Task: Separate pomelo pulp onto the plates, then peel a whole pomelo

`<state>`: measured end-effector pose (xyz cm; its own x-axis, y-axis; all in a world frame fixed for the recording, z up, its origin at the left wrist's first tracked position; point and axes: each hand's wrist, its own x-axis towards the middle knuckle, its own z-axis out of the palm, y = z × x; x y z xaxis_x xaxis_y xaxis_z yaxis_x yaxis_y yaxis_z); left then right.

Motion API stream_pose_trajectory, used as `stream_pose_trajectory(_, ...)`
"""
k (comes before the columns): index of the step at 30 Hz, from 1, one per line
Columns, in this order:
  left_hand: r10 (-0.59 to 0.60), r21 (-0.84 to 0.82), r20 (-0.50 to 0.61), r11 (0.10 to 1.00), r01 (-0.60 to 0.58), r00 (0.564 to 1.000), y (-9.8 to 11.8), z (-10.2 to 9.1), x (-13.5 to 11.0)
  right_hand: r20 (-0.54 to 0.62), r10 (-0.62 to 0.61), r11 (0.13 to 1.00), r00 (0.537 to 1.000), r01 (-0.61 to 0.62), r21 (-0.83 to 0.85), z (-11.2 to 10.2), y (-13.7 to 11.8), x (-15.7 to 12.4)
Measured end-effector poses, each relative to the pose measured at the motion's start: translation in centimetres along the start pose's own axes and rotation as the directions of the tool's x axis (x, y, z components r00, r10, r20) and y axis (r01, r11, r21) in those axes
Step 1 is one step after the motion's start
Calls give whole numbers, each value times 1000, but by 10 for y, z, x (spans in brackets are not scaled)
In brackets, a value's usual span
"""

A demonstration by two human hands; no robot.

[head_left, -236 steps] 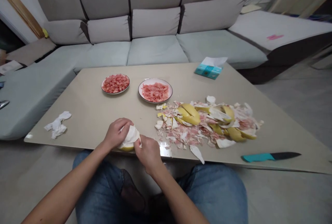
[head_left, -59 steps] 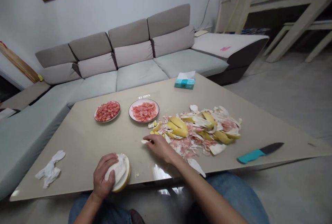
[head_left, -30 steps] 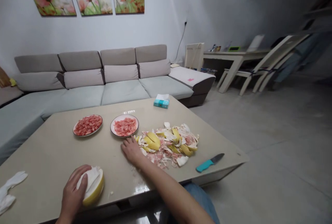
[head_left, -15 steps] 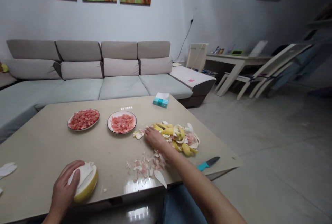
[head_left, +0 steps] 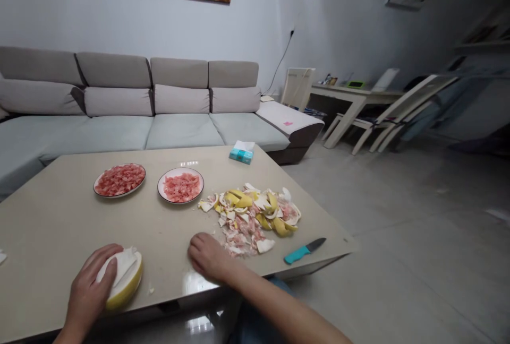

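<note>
My left hand [head_left: 91, 283] rests curled around a partly peeled pomelo [head_left: 125, 283] at the table's near edge. Yellow rind shows along its side, with white pith on top. To the right, my right hand [head_left: 210, 255] lies on the tabletop with its fingers curled under and the tips hidden. Nothing shows in it. Just beyond it is a heap of yellow pomelo rind [head_left: 243, 200], white pith and pinkish membrane scraps [head_left: 241, 236]. A knife [head_left: 305, 251] with a turquoise handle and dark blade lies right of the heap.
Two plates hold pink pomelo flesh: a fuller one [head_left: 120, 180] at the left, another [head_left: 181, 186] nearer the middle. A blue tissue pack [head_left: 241, 152] lies at the table's far edge. Behind stands a grey sofa [head_left: 179, 127]; a dining table with chairs [head_left: 392, 113] is at the right.
My right hand has moved from the rind heap back toward me and left. The loose membrane scraps now lie closer against the rind. My left hand remains on the pomelo.
</note>
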<state>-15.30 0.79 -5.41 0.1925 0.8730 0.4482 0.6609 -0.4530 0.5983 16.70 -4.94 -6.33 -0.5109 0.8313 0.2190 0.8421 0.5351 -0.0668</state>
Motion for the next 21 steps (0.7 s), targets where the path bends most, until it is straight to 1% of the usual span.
stream_pose_trajectory(2, -6, -2, -4, 1000, 6, 1000, -2, 0, 1, -21, 91, 996, 996, -92, -22, -12, 34, -9)
stream_pose_trajectory(4, -8, -1, -8, 1000, 8, 1000, -2, 1, 2, -86, 206, 977, 975, -210, -39, -28, 64, -17)
stream_pose_trajectory(5, -8, -1, -11, 1000, 8, 1000, -1, 1, 2, -128, 262, 962, 957, -269, -39, -35, 71, -19)
stream_pose_trajectory(6, -7, -3, -14, 1000, 7, 1000, 1, 1, 2, -165, 305, 949, 938, -314, -32, -39, 72, -20)
stream_pose_trajectory(7, -5, -3, -15, 1000, 5, 1000, 3, 1, 3, -194, 330, 940, 924, -340, -20, -40, 65, -19)
stream_pose_trajectory(8, -5, 0, -14, 1000, 5, 1000, 5, 1, 3, -212, 336, 939, 918, -344, -5, -37, 51, -16)
stream_pose_trajectory(10, -6, 7, -6, 1000, 6, 1000, 8, 1, 4, -217, 285, 958, 934, -285, 32, -22, 8, -4)
stream_pose_trajectory(11, -8, 8, -4, 1000, 8, 1000, 8, 1, 4, -226, 238, 971, 945, -231, 57, -10, -18, 4)
stream_pose_trajectory(12, -11, 4, -5, 1000, 11, 1000, 9, 0, 4, -254, 143, 986, 957, -117, 116, 2, -43, 14)
stream_pose_trajectory(13, -14, -3, -6, 1000, 14, 1000, 8, -1, 5, -269, 73, 987, 960, -30, 160, 14, -64, 24)
stream_pose_trajectory(14, -19, -14, -8, 1000, 19, 1000, 8, -1, 5, -261, 41, 983, 964, 7, 182, 24, -80, 33)
stream_pose_trajectory(15, -29, -27, -9, 999, 29, 1000, 7, -2, 5, -246, 32, 984, 969, 13, 178, 31, -88, 40)
stream_pose_trajectory(16, -43, -40, -10, 998, 43, 999, 7, -3, 5, -230, 25, 986, 973, 14, 166, 34, -88, 45)
stream_pose_trajectory(17, -62, -54, -13, 997, 61, 998, 6, -4, 5, -216, 40, 987, 976, -5, 160, 34, -80, 47)
stream_pose_trajectory(18, -85, -70, -18, 994, 83, 996, 6, -5, 4, -209, 116, 981, 971, -79, 176, 30, -64, 44)
stream_pose_trajectory(20, -140, -108, -38, 985, 135, 989, 5, -6, 4, -239, 263, 957, 935, -221, 189, 14, -21, 31)
stream_pose_trajectory(21, -171, -129, -47, 978, 164, 984, 5, -6, 4, -265, 336, 936, 904, -290, 198, 4, 2, 21)
